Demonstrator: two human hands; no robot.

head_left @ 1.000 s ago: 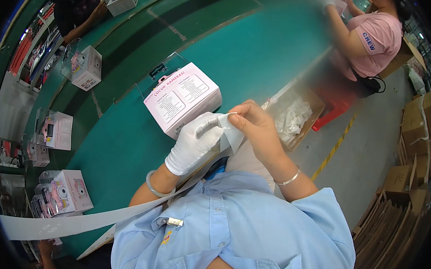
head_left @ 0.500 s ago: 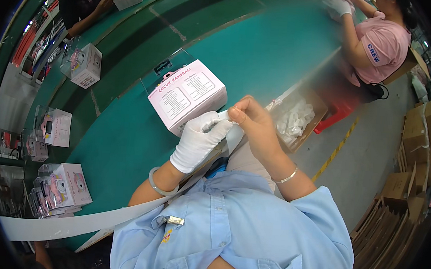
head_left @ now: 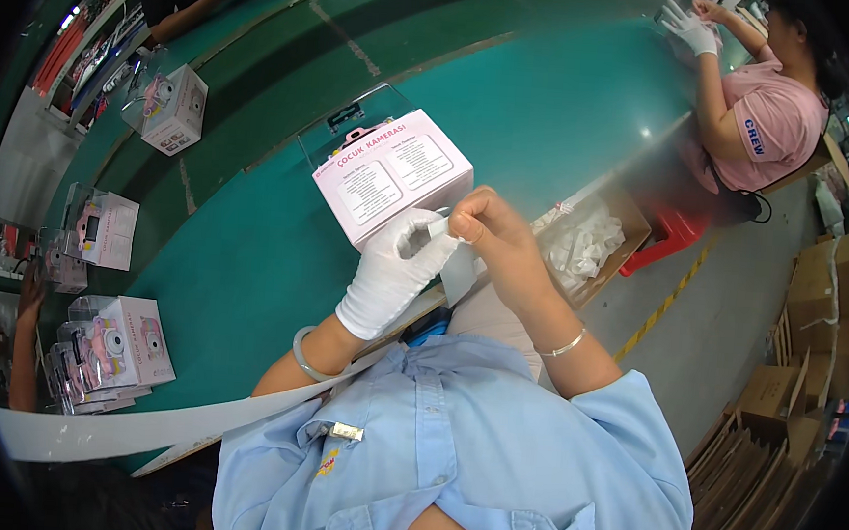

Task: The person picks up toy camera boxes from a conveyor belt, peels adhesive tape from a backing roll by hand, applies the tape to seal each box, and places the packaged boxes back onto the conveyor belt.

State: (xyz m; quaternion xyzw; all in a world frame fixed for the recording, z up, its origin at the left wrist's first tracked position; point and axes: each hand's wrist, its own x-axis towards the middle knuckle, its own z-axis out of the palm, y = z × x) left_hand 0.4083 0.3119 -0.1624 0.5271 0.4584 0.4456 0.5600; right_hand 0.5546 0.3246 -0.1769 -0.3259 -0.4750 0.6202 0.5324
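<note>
My left hand (head_left: 395,268), in a white glove, is closed with thumb and fingers pinched on a pale, ribbon-like strip (head_left: 459,275). My bare right hand (head_left: 500,239) is closed in a pinch right beside it, at a small whitish end that looks like part of the same strip. Its exact edge is hidden by the fingers. The strip's long tail (head_left: 137,436) runs past my left forearm to the far left. Just beyond my hands a pink-and-white toy camera box (head_left: 396,179) lies on the green table (head_left: 246,282), its clear plastic window side facing away.
Several similar boxes stand at the left, one nearest (head_left: 148,342). An open carton (head_left: 634,221) of crumpled white paper sits to my right, beside a red stool (head_left: 670,241). A co-worker in pink (head_left: 764,121) works at the far right. Flattened cardboard (head_left: 740,474) stands at the right.
The view has shifted slightly, so the box appears farther right. My hands keep the same pinch. Another person's arm has appeared at the left edge. The co-worker's hands have spread slightly.
</note>
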